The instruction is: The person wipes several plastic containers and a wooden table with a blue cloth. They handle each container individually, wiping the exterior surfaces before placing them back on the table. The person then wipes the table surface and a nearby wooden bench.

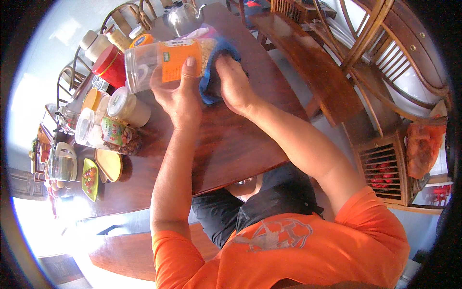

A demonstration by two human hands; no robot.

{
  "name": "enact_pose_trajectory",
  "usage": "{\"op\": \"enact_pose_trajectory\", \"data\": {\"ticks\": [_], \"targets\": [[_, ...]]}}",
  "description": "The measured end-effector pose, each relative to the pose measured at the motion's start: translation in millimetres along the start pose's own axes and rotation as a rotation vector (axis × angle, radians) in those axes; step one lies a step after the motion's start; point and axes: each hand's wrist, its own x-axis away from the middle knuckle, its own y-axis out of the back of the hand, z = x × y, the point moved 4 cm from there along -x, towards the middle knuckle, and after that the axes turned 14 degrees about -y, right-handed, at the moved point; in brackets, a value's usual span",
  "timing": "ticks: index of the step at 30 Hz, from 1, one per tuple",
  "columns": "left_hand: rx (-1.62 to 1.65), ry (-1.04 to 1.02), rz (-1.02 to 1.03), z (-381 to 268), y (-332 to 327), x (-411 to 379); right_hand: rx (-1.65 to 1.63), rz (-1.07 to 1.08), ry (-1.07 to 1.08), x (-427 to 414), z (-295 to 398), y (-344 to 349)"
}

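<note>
My left hand (pixel 178 99) grips a clear plastic jar (pixel 171 65) around its side, thumb across the orange label. The jar lies tilted nearly on its side above the table, with pale, grainy contents gathered toward its right end. A blue cloth (pixel 205 88) wraps that right end, held there by my right hand (pixel 234 83). The right fingertips are partly hidden in the cloth. Just behind the jar, a pink cloth (pixel 204 30) shows on the table.
On the wooden table (pixel 231 144) stand a steel kettle (pixel 180 18), a red canister (pixel 110 67), a white-lidded jar (pixel 128 106) and a labelled plastic jar (pixel 108 132). A green dish (pixel 89 178) holds small fruit. A wooden bench (pixel 306 61) runs along the right.
</note>
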Motion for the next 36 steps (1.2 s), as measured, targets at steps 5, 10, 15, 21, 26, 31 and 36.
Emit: {"op": "enact_pose_trajectory", "data": {"ticks": [5, 10, 15, 21, 26, 31, 36], "targets": [[-0.043, -0.133, -0.011, 3.6, 5.9, -1.8, 0.449, -0.247, -0.124, -1.9, -8.1, 8.9], [-0.129, -0.118, -0.033, 8.9, 29.2, -26.8, 0.505, -0.308, 0.204, 9.8, 13.9, -5.4], [0.118, -0.001, -0.033, -7.4, 17.1, -27.3, 0.833, -0.169, 0.631, 28.3, 37.0, -24.9], [0.324, 0.363, 0.137, 23.6, 26.0, -17.9, 1.378, -0.013, 0.606, 35.9, 30.9, -40.2], [-0.075, 0.072, 0.395, 44.4, 35.1, -15.0, 1.282, -0.028, 0.571, 23.6, 44.1, -31.5], [-0.224, -0.005, 0.566, 19.0, 6.0, 2.6, 0.938, -0.056, 0.512, 8.7, 56.1, -7.7], [-0.154, 0.197, 0.708, 8.9, -12.2, 15.9, 0.116, 0.013, 0.100, -17.1, 51.9, 27.1]]}}
